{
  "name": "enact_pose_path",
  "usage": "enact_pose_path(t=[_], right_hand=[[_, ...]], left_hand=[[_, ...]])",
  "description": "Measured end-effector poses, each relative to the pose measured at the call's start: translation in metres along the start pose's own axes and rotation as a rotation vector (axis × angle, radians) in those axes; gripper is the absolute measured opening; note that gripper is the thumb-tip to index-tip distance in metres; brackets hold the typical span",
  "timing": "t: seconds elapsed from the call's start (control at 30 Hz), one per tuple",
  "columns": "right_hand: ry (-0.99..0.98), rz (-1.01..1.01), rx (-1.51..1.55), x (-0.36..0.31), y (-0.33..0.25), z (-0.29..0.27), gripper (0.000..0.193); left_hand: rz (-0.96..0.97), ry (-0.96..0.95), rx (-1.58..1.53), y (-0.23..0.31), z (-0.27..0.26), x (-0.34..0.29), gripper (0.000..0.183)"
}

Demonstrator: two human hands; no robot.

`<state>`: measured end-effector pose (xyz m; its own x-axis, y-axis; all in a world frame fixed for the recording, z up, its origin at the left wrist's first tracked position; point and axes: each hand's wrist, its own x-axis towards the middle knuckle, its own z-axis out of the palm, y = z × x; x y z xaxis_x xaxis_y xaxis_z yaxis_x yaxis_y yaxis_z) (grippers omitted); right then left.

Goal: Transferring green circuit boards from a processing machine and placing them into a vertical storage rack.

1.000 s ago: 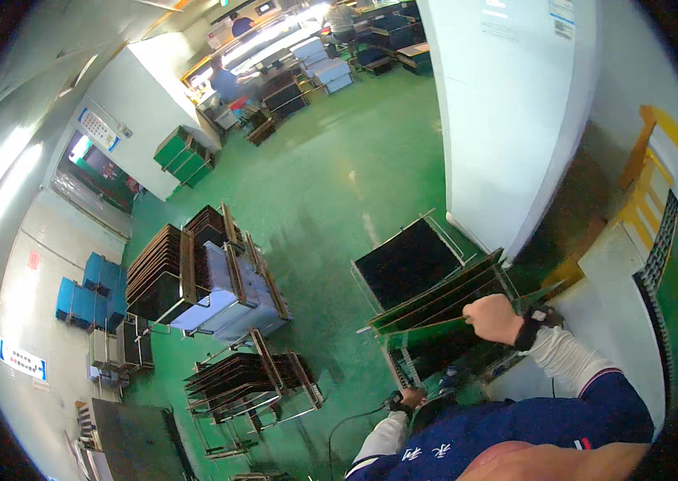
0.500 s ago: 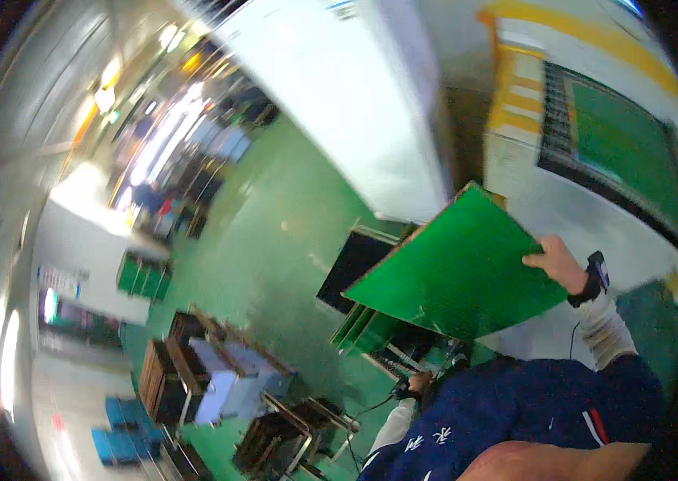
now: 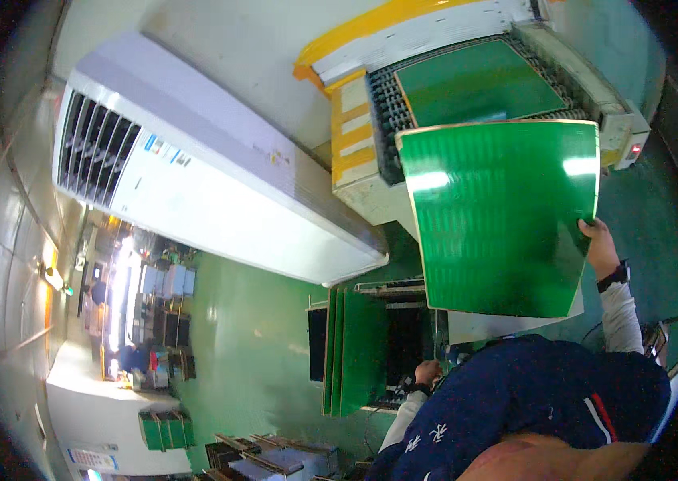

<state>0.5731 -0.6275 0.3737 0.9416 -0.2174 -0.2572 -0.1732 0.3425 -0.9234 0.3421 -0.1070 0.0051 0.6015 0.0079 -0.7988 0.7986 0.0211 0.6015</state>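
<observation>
My right hand (image 3: 598, 242) grips the right edge of a large, glossy green board (image 3: 503, 224) with a copper-coloured rim, thumb on its face. The board is raised in front of a roller conveyor (image 3: 387, 120), where another green board (image 3: 475, 80) lies flat. Low down, my left hand (image 3: 429, 371) is curled beside a rack (image 3: 391, 286) that holds several upright green boards (image 3: 343, 353). What its fingers close on, if anything, is too small and dark to make out. The raised board overlaps the conveyor's near edge in view.
A tall white floor-standing air conditioner (image 3: 218, 192) is left of the conveyor. A control box (image 3: 631, 148) with a red display sits at the conveyor's right end. More racks (image 3: 275, 457) stand on the green floor (image 3: 234, 321) at lower left, with workstations farther off.
The board in my right hand has swung up from a tilted pose over the rack to nearly upright before the conveyor. The view has turned right, and my left hand stays by the rack.
</observation>
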Motion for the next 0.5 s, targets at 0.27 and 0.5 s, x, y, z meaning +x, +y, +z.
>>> enact_pose_path(t=[0.27,0.5], right_hand=[[0.188,-0.361,-0.351,0.008,0.099,-0.161,0.026],[0.148,0.142,0.576,-0.024,0.100,-0.138,0.029]], left_hand=[[-0.300,-0.185,-0.260,0.093,0.043,-0.003,0.025],[-0.231,-0.120,-0.083,0.112,0.079,-0.010,0.027]])
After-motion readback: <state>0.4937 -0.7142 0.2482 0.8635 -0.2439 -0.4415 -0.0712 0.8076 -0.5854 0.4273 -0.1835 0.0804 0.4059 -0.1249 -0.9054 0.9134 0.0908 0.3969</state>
